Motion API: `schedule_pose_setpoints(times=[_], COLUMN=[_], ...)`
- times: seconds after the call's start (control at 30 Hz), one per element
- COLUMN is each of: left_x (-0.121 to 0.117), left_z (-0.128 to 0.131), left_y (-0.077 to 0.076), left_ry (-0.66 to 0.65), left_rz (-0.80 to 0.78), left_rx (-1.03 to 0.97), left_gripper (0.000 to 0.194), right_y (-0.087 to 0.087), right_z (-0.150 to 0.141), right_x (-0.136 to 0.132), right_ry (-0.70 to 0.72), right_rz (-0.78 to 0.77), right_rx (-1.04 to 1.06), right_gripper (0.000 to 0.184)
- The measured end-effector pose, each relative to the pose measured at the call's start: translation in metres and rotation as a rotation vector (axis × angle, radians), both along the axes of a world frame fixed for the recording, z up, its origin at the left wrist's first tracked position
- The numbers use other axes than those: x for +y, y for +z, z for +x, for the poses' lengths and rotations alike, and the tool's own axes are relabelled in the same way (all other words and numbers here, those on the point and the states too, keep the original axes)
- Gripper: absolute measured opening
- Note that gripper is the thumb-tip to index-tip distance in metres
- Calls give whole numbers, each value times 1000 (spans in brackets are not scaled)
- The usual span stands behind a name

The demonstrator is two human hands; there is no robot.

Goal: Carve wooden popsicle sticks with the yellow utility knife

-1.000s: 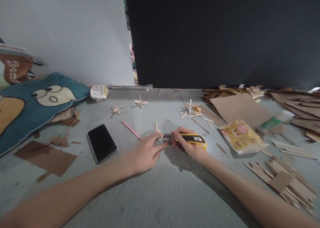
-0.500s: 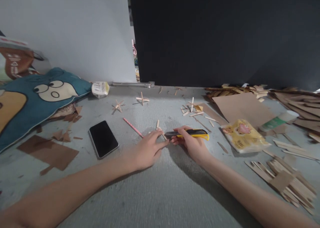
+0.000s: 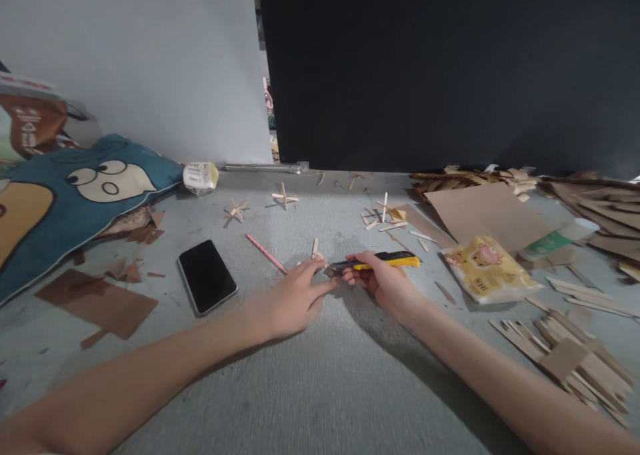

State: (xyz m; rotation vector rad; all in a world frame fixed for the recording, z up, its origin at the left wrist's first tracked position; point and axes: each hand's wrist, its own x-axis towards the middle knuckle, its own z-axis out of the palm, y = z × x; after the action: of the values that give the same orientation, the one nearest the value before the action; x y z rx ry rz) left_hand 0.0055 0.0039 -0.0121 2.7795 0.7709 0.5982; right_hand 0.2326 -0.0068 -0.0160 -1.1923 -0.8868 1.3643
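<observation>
Gripping a yellow knife [image 3: 395,260] well to the right of the phone [image 3: 207,276], the right hand [image 3: 385,283] points its blade toward the left hand [image 3: 293,302], whose fingers are slightly spread at small wooden sticks [image 3: 315,246], also right of the phone. With those fingertips just beside the blade, a slip could cut them, and uneven finger pressure could let the narrow sticks skid.

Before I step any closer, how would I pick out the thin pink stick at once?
Start from the flat, black-screened phone on the grey tabletop. Just right of it, a straight, slender pink stick lies slanting, its near end by the person's left hand. Its patterned pink surface sets it apart from the pale wooden crossed sticks farther back.
</observation>
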Motion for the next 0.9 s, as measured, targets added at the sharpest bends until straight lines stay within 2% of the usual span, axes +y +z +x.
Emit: schedule_pose_setpoints(times=[0.13, 0.27, 0.57, 0.77, 0.9], left_x=[1, 1, 0, 0, 0], left_z=[0, 0, 0, 0, 1], left_y=[-2, -3, -5, -2, -1], left_ry=[10, 6, 14, 10, 8], left_rz=[23, 32, 3, -11, -9], left_rx=[6, 19, -1, 20, 62], left_gripper=[42, 42, 41, 38, 41], right_y=[7, 12, 7, 1, 5], right_z=[6, 8, 7, 7, 5], right_x=[-5, -13, -14, -17, -20], right_ry=[8, 80, 99, 112, 172], right_rz=[188, 406, 448, 555, 673], right_rx=[-180, -503, -564, -723, -797], right_gripper=[28, 34, 36, 34, 28])
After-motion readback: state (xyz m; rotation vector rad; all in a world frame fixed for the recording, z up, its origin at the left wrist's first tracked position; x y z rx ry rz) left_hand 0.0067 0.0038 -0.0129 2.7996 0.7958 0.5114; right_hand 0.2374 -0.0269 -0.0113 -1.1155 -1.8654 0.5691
